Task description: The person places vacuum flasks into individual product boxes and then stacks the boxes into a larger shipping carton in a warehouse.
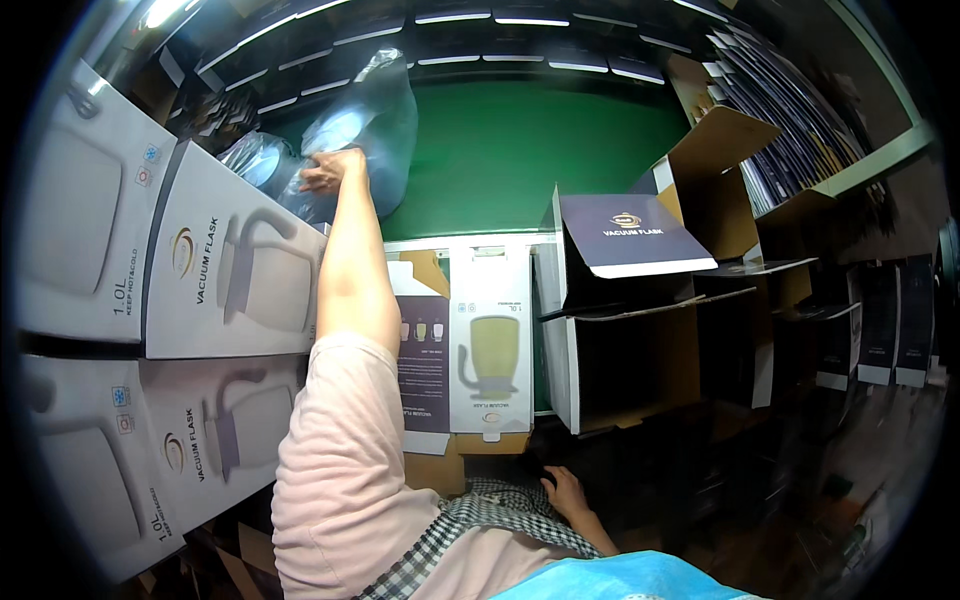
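My left hand [335, 172] reaches out to the far left, its fingers closed on a clear plastic bag [393, 120] with a pale, rounded item inside. Beside it lies another plastic-wrapped item [258, 165]. Below my left arm, a flat white flask carton [490, 340] with a green flask picture lies next to a dark purple carton panel [424, 350]. Down by my checked apron, my right hand [568, 495] rests with its fingers apart, and I see nothing held in it. A dark shape by its fingertips is too dim to make out.
Large white flask boxes [235, 260] are stacked at the left. Open dark cartons [640, 235] with raised flaps stand at the right. Behind them are flattened cartons [785, 110]. A green work surface [530, 150] spans the middle, with rows of dark boxes [460, 40] along its far edge.
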A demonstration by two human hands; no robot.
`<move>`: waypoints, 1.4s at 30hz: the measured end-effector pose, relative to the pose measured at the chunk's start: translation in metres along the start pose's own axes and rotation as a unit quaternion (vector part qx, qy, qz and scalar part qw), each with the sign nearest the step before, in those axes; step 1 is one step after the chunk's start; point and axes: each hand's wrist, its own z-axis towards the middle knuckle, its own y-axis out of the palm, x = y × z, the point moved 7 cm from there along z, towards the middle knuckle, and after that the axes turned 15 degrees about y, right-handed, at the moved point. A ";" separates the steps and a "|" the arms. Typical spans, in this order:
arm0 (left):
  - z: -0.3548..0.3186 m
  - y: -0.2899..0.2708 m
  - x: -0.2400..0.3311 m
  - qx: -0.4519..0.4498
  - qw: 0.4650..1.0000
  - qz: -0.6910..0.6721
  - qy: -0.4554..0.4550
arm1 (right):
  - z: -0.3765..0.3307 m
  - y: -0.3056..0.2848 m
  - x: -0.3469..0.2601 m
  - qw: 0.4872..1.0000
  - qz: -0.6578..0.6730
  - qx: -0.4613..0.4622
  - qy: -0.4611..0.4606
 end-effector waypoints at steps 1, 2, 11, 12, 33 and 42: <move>-0.006 -0.004 0.015 -0.099 0.994 -0.018 0.049 | 0.001 -0.001 -0.005 1.000 0.004 0.001 -0.008; -0.011 -0.007 0.023 -0.188 0.977 -0.034 0.093 | 0.005 -0.003 -0.009 1.000 0.003 -0.001 -0.010; -0.083 -0.051 0.013 -0.055 0.899 -0.381 0.210 | -0.009 -0.072 -0.120 0.971 -0.007 -0.124 -0.202; -0.094 -0.080 0.016 -0.040 0.892 -0.401 0.206 | -0.017 -0.091 -0.136 0.972 -0.007 -0.118 -0.201; -0.274 -0.579 -0.064 0.250 0.600 -0.007 0.760 | -0.190 -0.378 -0.285 0.695 0.197 0.165 -0.671; -0.303 -0.417 -0.013 -0.166 0.551 -0.817 0.029 | -0.059 -0.427 -0.186 0.760 0.341 0.352 -0.428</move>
